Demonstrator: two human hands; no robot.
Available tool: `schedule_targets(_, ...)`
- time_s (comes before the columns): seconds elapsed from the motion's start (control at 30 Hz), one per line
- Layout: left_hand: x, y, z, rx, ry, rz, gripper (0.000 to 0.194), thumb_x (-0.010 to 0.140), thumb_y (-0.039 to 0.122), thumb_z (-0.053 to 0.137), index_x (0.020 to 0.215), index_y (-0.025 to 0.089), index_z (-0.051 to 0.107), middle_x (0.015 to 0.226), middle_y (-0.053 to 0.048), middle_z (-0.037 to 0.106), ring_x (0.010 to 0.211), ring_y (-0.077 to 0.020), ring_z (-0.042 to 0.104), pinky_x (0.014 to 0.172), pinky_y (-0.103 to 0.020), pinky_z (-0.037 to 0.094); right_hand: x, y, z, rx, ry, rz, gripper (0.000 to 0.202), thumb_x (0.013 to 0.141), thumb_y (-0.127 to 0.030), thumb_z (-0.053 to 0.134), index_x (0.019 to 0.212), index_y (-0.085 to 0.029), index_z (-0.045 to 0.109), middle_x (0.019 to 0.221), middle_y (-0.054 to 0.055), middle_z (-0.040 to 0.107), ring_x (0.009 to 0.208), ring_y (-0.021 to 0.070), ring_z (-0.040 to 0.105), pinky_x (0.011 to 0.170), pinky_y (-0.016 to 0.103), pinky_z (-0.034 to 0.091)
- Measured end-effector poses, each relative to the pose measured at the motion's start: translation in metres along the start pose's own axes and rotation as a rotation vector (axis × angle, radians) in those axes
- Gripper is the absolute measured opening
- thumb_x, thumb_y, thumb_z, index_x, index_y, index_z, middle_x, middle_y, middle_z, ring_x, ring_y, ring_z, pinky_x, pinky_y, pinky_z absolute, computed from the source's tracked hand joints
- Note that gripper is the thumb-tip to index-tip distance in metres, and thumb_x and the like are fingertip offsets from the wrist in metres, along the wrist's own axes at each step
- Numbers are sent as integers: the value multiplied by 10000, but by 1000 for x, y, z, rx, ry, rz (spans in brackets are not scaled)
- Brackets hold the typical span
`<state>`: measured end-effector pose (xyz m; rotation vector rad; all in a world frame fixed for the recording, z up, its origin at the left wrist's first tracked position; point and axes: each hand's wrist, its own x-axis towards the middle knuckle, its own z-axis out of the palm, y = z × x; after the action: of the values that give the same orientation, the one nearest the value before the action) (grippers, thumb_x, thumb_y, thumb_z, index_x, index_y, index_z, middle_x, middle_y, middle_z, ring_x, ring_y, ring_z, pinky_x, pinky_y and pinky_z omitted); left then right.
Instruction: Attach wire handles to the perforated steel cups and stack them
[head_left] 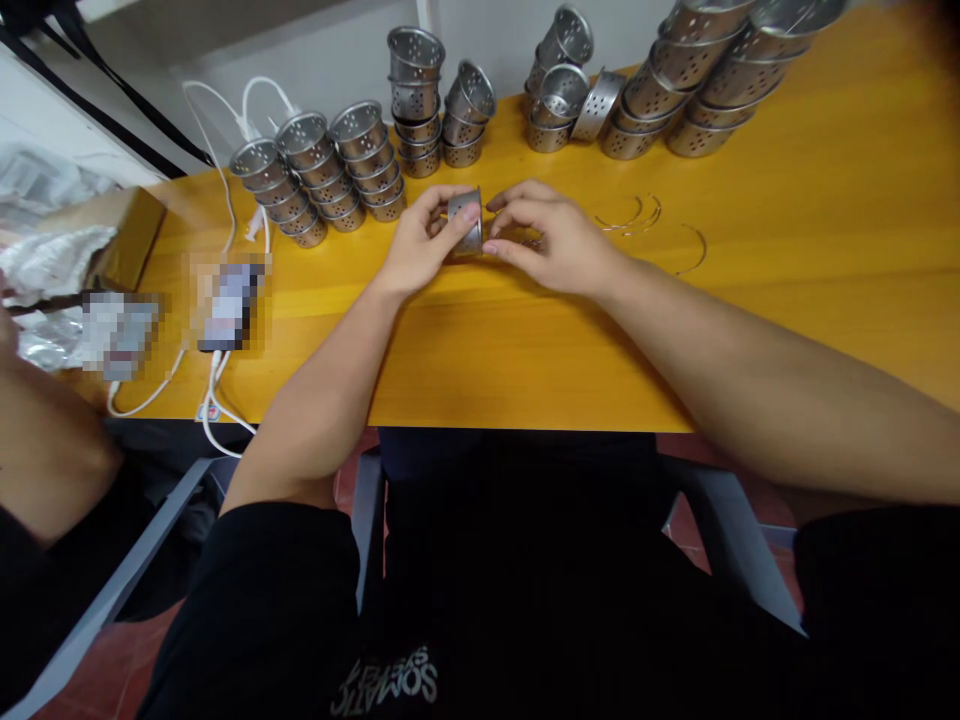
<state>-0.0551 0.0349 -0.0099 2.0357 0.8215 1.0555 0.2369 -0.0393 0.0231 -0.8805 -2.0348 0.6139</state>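
Note:
My left hand (pixel 422 240) is closed round a small metal perforated cup (pixel 466 222), thumb on its near side. The cup lies tilted on its side, its rim turned to the right. My right hand (pixel 551 235) is at that rim, thumb and index finger curved with their tips close together. Something thin and shiny shows between those fingers; I cannot make out whether they hold it. Right of my right hand, several thin curved wires (pixel 630 218) lie on the wooden table (pixel 510 350).
Stacks of perforated metal cups (pixel 304 175) stand along the table's back, with taller stacks (pixel 667 85) at the right. A phone (pixel 231 305) with white cables lies to the left. Beyond it are a cardboard box (pixel 131 240), plastic bags and another person's arm (pixel 52 440).

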Motion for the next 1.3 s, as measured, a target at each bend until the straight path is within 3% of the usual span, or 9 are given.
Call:
schedule_targets(0.27,1,-3,1,-51,-57,-10,1140,993,1176,805,1637,235,783,1457,-134,834,1456,-372,871,1408,-675,658,2,11,6,189,46,7,787,868,-1145,1019,1034,-382,926,1402,136,885,1430,511,818,1394,774,647)
schedule_targets(0.43,-4,14,4,-15,-30,-110,908,1100,1009,877,1603,258,786,1468,-126,824,1504,-379,861,1405,-654,669,3,14,6,184,53,-33,769,913,-1141,987,967,-377,923,1324,144,888,1345,497,849,1302,802,690)
schedule_targets(0.53,-7,24,3,-12,-33,-157,863,1057,943,986,1545,260,787,1456,-123,838,1509,-384,867,1403,-661,677,3,13,3,166,41,-48,747,946,-1128,963,949,-382,928,1295,145,897,1310,490,851,1284,832,683)
schedule_targets(0.73,-7,30,-6,-3,-17,-145,992,843,1003,1120,1397,247,794,1406,-110,879,1426,-376,913,1355,-649,721,1,1,-4,188,4,23,606,884,-1068,1041,995,-475,978,1366,99,927,1415,528,798,1380,923,582)
schedule_targets(0.9,-8,19,-10,20,0,-142,934,902,903,1134,1467,268,747,1467,-128,869,1487,-395,892,1348,-648,741,-1,-6,-15,217,-48,16,566,870,-1044,1046,1038,-506,999,1499,68,919,1442,528,808,1388,910,579)
schedule_targets(0.97,-8,9,-11,-4,42,-152,1006,873,824,1183,1567,280,699,1619,-178,815,1530,-399,867,1347,-624,746,-1,1,-25,109,-5,-17,510,944,-1030,994,1070,-536,986,1515,60,914,1537,538,754,1446,897,521)
schedule_targets(1.07,-7,-5,-15,59,79,-187,1127,792,729,1256,1638,284,659,1749,-223,750,1566,-420,837,1376,-615,726,0,26,-42,-77,61,-8,635,998,-1079,905,1086,-452,950,1566,142,871,1595,561,694,1460,900,484)
schedule_targets(1.2,-5,-20,-20,174,67,-152,1092,786,763,1240,1597,270,700,1631,-204,818,1570,-429,813,1431,-616,666,-2,62,-61,-113,-43,100,775,835,-1154,977,998,-402,879,1446,184,853,1463,575,708,1398,910,482)
schedule_targets(1.3,-4,-30,-23,191,76,-131,1050,811,695,1226,1598,264,681,1603,-205,819,1576,-418,802,1445,-590,645,-5,75,-64,-123,-92,94,757,820,-1133,1003,981,-408,856,1311,172,847,1398,548,702,1384,887,490)
